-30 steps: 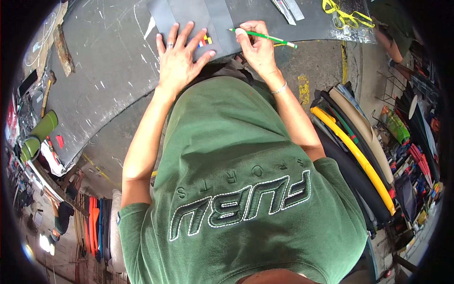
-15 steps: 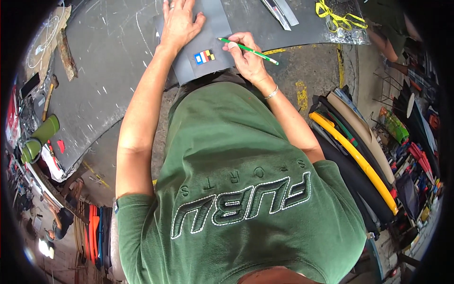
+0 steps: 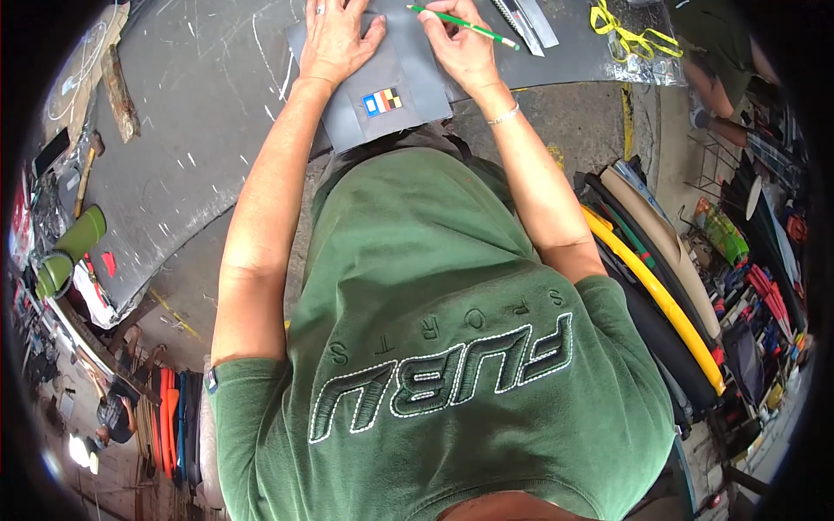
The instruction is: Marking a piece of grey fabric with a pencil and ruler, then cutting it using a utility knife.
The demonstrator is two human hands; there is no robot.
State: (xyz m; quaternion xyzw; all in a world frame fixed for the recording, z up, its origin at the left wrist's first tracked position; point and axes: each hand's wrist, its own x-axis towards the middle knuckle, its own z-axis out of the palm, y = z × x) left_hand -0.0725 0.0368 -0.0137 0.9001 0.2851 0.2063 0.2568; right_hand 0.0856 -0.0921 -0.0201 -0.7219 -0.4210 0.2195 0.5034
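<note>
A grey sheet of material (image 3: pixel 408 69) lies at the near edge of the dark work table, with a small patch of coloured blocks (image 3: pixel 382 102) on its near part. Flat on the sheet's left side rests my left hand (image 3: pixel 340 43), fingers stretched forward and thumb apart; the fingertips run out of the picture. My right hand (image 3: pixel 460 43) grips a green pencil (image 3: pixel 473 26) over the sheet's right side, its tip pointing left towards my left hand. A utility knife (image 3: pixel 512 22) and a metal strip (image 3: pixel 537 24) lie just right of that hand.
The dark table (image 3: pixel 200 113) carries a yellow strap (image 3: pixel 630 30) at right. On its left are a wood piece (image 3: pixel 117 91), a hammer (image 3: pixel 89 174), a phone (image 3: pixel 52 152) and a green roll (image 3: pixel 82 234). Fabric rolls (image 3: pixel 647 260) stand right of me. Other people are at the sides.
My right hand has moved away from me and slightly right with the pencil, whose tip is now farther up the sheet. The left hand stays flat on the sheet.
</note>
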